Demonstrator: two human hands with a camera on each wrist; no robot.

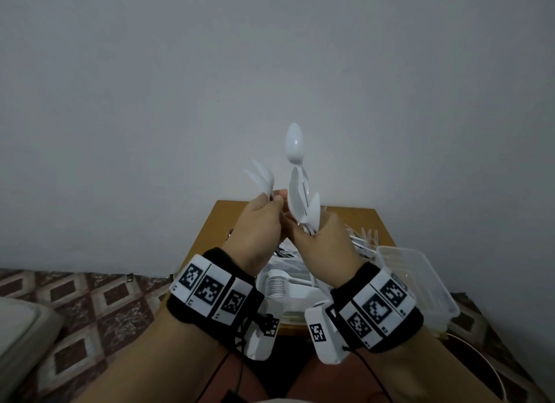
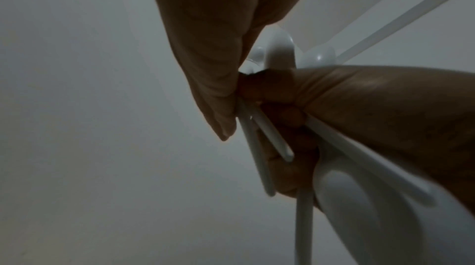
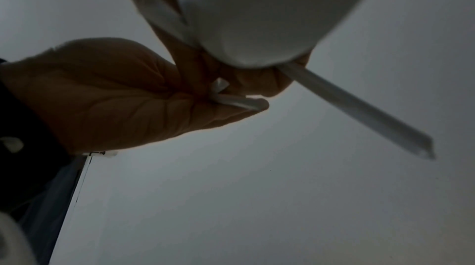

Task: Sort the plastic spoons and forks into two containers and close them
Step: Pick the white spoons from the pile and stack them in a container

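Both hands are raised above the wooden table [image 1: 207, 231], close together. My left hand [image 1: 274, 200] pinches the handles of two white plastic spoons [image 1: 262, 176], bowls fanned up and to the left. My right hand [image 1: 304, 227] grips several white spoons [image 1: 295, 177], bowls pointing up, one standing tallest. In the left wrist view the thin handles [image 2: 259, 139] cross between the fingers of both hands. A large spoon bowl [image 3: 257, 15] fills the top of the right wrist view, its handle [image 3: 359, 111] sticking out to the right. Forks [image 1: 365, 240] lie on the table behind my right hand.
Below my hands a clear container [image 1: 303, 293] holds a neat stack of spoons [image 1: 277, 285]. Another clear plastic container [image 1: 420, 282] stands at the table's right edge. A grey wall is right behind the table. Patterned flooring lies to the left and right.
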